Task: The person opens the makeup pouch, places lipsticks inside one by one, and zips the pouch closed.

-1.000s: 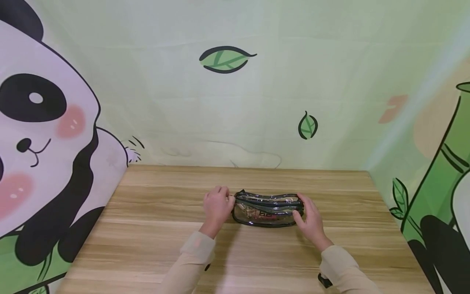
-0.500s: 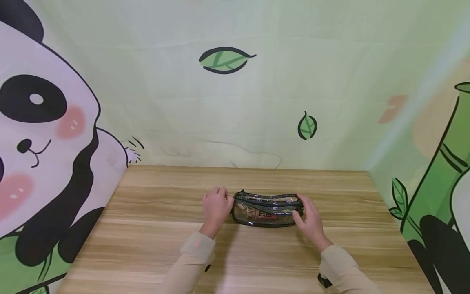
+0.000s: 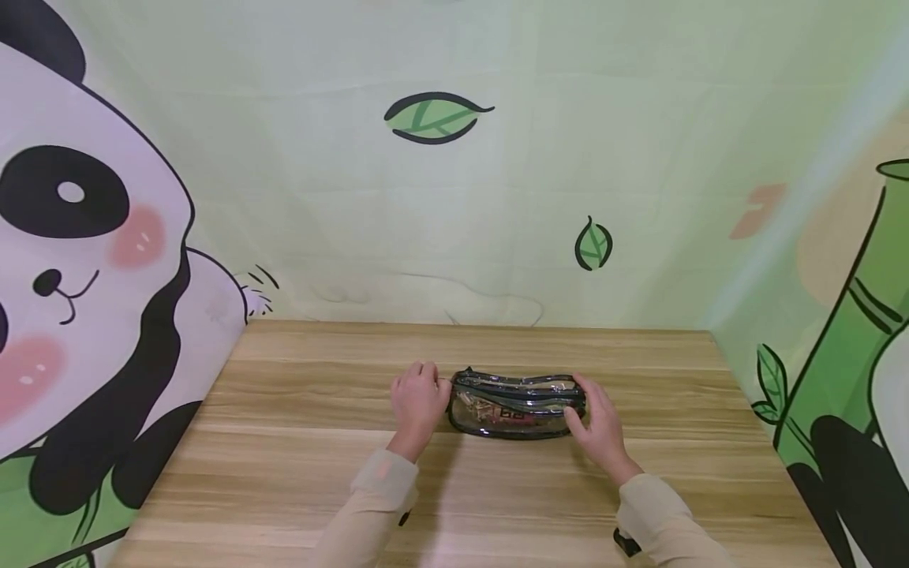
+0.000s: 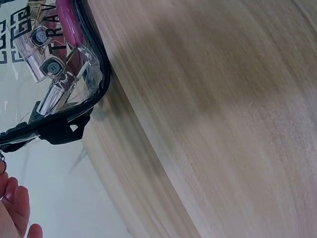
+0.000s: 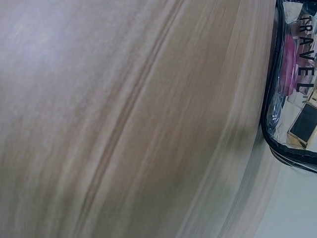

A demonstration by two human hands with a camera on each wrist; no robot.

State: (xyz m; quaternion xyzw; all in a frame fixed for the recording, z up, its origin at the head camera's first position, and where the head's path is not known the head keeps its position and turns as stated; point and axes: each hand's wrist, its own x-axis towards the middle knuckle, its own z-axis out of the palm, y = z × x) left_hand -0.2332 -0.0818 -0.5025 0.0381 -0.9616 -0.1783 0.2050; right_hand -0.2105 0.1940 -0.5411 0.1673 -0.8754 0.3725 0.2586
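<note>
A transparent toiletry pouch [image 3: 507,422] with black piping stands on the table, its zip side up. Dark lettering marks its front, and in the left wrist view clear-capped tubes [image 4: 52,67] and a pink item [image 4: 69,22] show through the plastic. My left hand [image 3: 417,398] pinches the zipper pull at the pouch's left end; a bit of its metal ring [image 4: 2,159] appears beside the fingertips. My right hand [image 3: 602,430] grips the opposite end, thumb on the near side and fingers over the far side. A gold-edged dark item [image 5: 304,124] lies inside that end.
The wood-grain table [image 3: 298,465] reaches back to a green fabric backdrop [image 3: 319,173] printed with leaves and pandas. Black straps [image 3: 628,543] sit under the sleeve cuffs.
</note>
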